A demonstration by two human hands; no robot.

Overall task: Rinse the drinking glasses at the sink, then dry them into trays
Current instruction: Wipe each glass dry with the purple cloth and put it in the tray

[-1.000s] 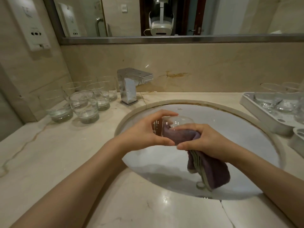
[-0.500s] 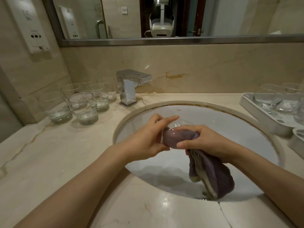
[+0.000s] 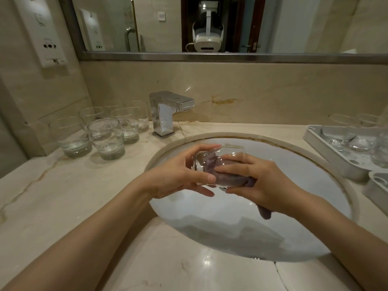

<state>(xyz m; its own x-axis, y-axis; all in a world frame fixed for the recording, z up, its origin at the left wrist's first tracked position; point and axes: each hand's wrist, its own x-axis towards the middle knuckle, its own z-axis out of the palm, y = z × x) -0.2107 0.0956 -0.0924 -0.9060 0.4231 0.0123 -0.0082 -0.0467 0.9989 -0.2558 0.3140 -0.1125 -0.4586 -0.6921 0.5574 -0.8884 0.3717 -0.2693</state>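
Over the white sink basin [image 3: 294, 196] I hold a clear drinking glass [image 3: 201, 164] tilted on its side. My left hand [image 3: 180, 175] grips its base end, thumb below and fingers on top. My right hand [image 3: 258, 181] holds a purple cloth [image 3: 226, 177] that is stuffed into the glass, its tail hanging out below my wrist. Several clear glasses [image 3: 106, 138] stand in a group on the counter left of the tap. A white tray [image 3: 336, 152] at the right holds several glasses [image 3: 361, 141].
A chrome tap [image 3: 165, 112] stands behind the basin's left rim. A second white tray [image 3: 378, 185] sits at the right edge, nearer to me. The marble counter [image 3: 52, 196] runs round the sink, and a mirror hangs above the backsplash.
The glass has been turned in my hands and the cloth pushed deeper inside. Most of the hanging cloth is now gathered under my right hand.
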